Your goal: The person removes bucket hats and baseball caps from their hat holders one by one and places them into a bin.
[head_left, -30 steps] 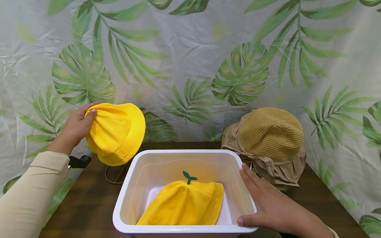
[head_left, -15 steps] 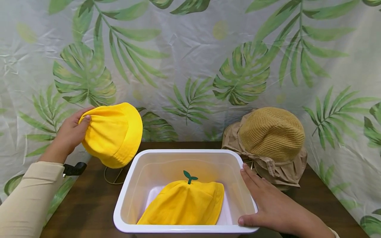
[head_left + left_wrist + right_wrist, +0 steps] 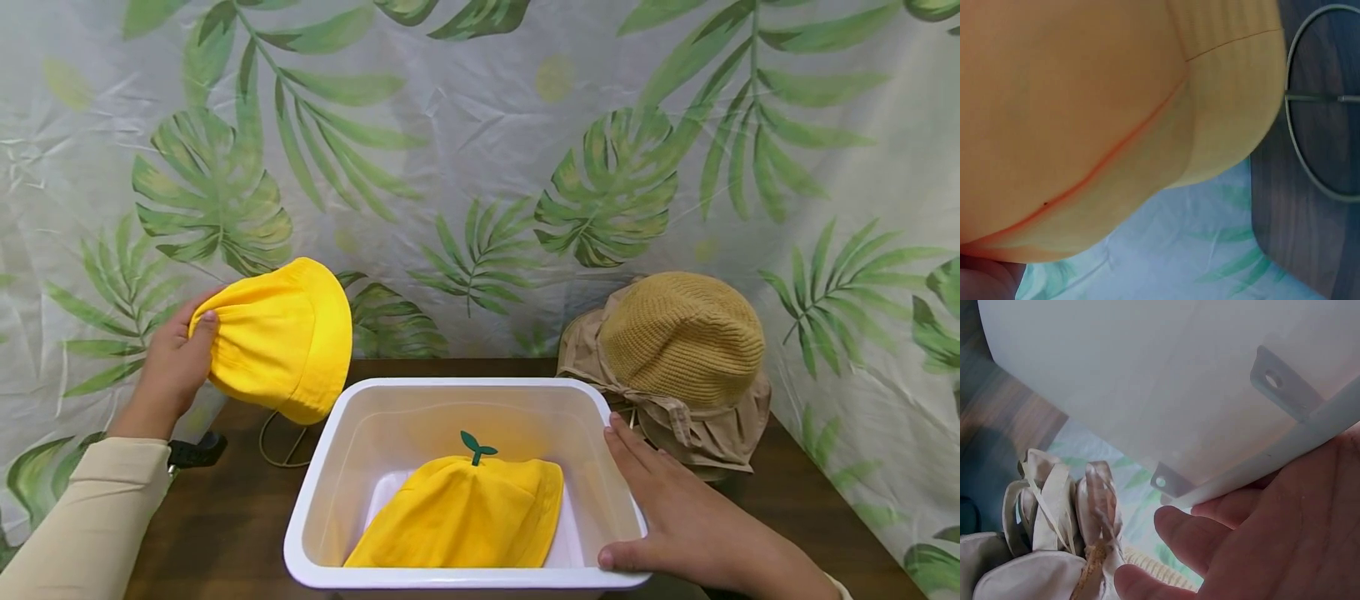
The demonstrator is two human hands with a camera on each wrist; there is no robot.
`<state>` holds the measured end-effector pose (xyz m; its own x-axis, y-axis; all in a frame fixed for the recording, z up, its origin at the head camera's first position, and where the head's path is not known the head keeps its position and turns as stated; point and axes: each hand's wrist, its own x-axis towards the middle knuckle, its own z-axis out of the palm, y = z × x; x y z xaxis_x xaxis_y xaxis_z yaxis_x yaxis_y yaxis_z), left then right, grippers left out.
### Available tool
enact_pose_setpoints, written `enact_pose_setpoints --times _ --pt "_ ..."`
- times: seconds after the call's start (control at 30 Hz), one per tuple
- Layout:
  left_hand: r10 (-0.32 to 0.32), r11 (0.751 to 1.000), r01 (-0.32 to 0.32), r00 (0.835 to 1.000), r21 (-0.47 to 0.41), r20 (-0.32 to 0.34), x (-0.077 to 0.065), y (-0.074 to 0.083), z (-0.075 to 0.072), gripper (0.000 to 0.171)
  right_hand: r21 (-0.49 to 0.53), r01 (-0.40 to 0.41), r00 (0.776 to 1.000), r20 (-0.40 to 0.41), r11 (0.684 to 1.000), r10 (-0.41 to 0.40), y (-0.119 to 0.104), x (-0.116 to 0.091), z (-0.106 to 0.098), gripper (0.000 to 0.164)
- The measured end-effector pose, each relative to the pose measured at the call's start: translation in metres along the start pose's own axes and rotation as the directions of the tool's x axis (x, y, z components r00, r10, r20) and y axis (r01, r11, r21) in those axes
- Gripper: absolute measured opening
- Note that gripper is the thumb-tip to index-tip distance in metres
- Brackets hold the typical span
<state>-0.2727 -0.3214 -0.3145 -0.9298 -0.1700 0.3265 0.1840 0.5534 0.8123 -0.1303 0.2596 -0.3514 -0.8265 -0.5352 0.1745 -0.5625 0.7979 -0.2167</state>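
- The held yellow hat [image 3: 277, 342] was gripped at its crown by the left hand [image 3: 168, 367], the thumb pressed on the near side, and was kept raised to the left of the white tub [image 3: 465, 577], its brim turned toward the tub.
- The tub's right rim was touched by the right hand [image 3: 686, 512], which was spread wide, its thumb placed at the near corner.
- A second yellow hat [image 3: 465, 525], topped by a green sprout [image 3: 477, 450], was laid inside the tub.
- A wire base [image 3: 1313, 97] was seen left of the tub, below the held hat.
- A tan hat [image 3: 682, 342], edged with beige cloth, was set behind the tub's right side.
- The tub was supported by a dark wooden surface [image 3: 795, 508], backed by a leaf-printed sheet [image 3: 480, 125].
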Motion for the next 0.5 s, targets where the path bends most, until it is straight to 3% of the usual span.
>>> enact_pose_setpoints --times 0.1,0.17,0.3,0.4,0.5 --pt "-0.018 0.994 0.013 0.999 -0.105 -0.044 -0.004 -0.004 0.002 0.052 0.004 -0.004 1.000 0.002 1.000 0.004 0.000 0.000 0.000 0.114" --pt "-0.025 0.975 0.008 0.997 -0.223 -0.073 -0.007 -0.006 0.004 0.052 0.004 -0.003 1.000 -0.002 1.000 0.003 0.000 0.000 0.000 0.114" --pt "-0.062 0.902 0.006 0.991 -0.431 -0.117 -0.014 -0.011 0.005 0.052 -0.005 0.004 1.000 -0.012 1.000 -0.004 -0.001 0.000 0.001 0.114" --pt "-0.093 0.860 0.010 0.986 -0.511 -0.138 -0.018 -0.013 0.005 0.054 -0.007 0.002 1.000 -0.012 1.000 -0.002 -0.001 0.000 0.001 0.114" --pt "-0.101 0.780 -0.006 0.986 -0.625 -0.135 -0.019 -0.015 0.006 0.055 -0.003 -0.003 1.000 -0.012 1.000 0.003 -0.001 0.000 0.000 0.114"
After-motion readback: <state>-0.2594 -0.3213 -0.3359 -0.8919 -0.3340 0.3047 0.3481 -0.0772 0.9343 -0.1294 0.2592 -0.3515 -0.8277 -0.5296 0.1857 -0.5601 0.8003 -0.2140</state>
